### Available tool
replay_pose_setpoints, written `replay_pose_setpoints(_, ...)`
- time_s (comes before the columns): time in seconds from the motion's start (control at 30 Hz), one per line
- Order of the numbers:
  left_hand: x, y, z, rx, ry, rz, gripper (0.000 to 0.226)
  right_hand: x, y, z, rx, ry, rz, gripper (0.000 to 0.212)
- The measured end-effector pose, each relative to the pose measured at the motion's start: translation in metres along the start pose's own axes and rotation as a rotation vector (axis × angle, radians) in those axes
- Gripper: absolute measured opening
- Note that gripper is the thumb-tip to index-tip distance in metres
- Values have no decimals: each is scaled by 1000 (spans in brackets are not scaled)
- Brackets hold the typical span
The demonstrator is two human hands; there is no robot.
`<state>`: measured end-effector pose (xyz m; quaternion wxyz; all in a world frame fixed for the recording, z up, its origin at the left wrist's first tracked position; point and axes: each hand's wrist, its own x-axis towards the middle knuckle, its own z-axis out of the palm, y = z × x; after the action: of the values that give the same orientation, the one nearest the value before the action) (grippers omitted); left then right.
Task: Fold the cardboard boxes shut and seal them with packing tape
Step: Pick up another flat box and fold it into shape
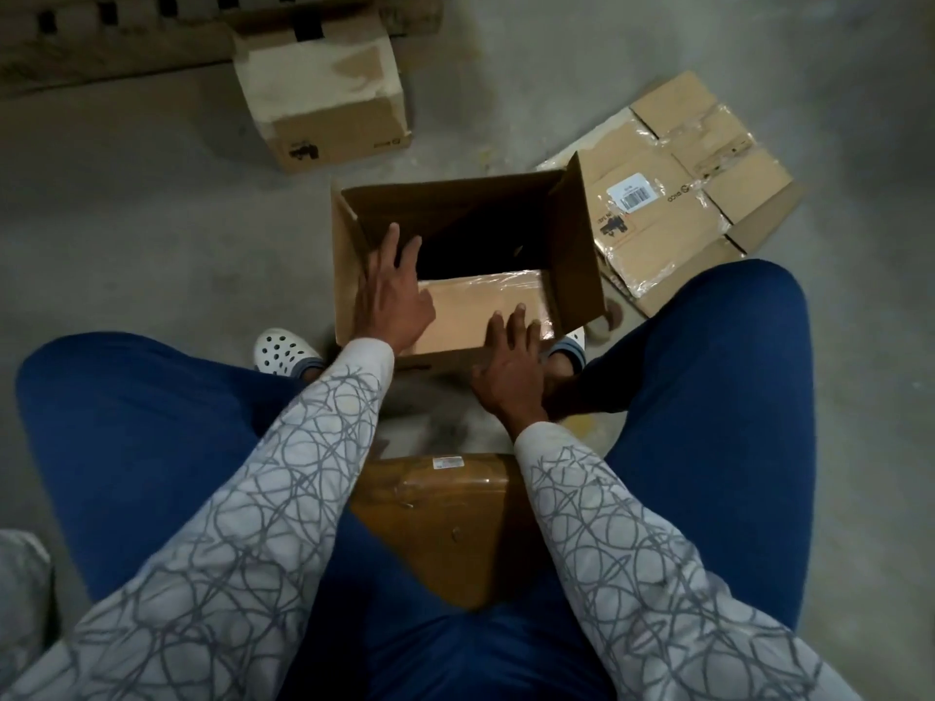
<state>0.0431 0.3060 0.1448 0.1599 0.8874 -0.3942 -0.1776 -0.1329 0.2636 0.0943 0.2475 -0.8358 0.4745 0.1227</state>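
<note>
Head view, open cardboard box [574, 245]: brown corrugated board, rectangular, standing on the grey concrete floor [152, 220] between the person's knees; side flaps upright, inside dark.
Near flap [480, 308]: folded inward and flat, with glossy tape along its far edge.
Left hand [394, 296]: fingers straight and spread, lying against the left flap [346, 275], gripping nothing.
Right hand [511, 364]: flat, fingers extended, resting on the near flap by its hinge edge.
Sleeves [303, 447]: pale fabric with grey scribbled loops.
Flattened box [678, 194]: just right of the open one; creased, with clear tape and a barcode label.
Closed box [324, 103]: farther back, its top scuffed white.
</note>
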Motion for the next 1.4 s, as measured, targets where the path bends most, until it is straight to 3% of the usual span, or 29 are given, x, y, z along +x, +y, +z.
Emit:
replay_pose_setpoints(0.23, 47, 2, -32, 159, 40, 49, 87, -3, -4, -6, 63, 28, 12, 81)
replay_pose_setpoints(0.47, 61, -15, -53, 175, -90, 28, 89, 57, -16, -50, 128, -18, -85, 72)
replay_pose_setpoints(0.67, 71, -47, -56, 205, -135, 38, 97, 82, -2, -75, 171, 172, -84, 64)
replay_pose_setpoints(0.87, 66, -54, -55, 130, -187, 59, 96, 110, -4, -53, -65, -157, -204, 72)
replay_pose_setpoints(0.93, 57, -56, -54, 111, -166, 59, 93, 109, 0, -52, -75, -174, -178, 64)
replay_pose_setpoints(1.07, 41, -59, -43, 57, -121, 59, 90, 80, -10, -73, 119, 139, -150, 44)
replay_pose_setpoints(1.23, 48, -40, -37, 12, -91, 12, 85, 20, -11, -83, 252, 313, -37, 26)
replay_pose_setpoints(1.3, 52, -39, -38, 141, -46, 23, 88, -1, -11, -80, 349, 378, 87, 35)
replay_pose_setpoints(1.4, 56, -37, -41, 321, -6, 1, 96, -24, -8, -75, 538, 438, 277, 77)
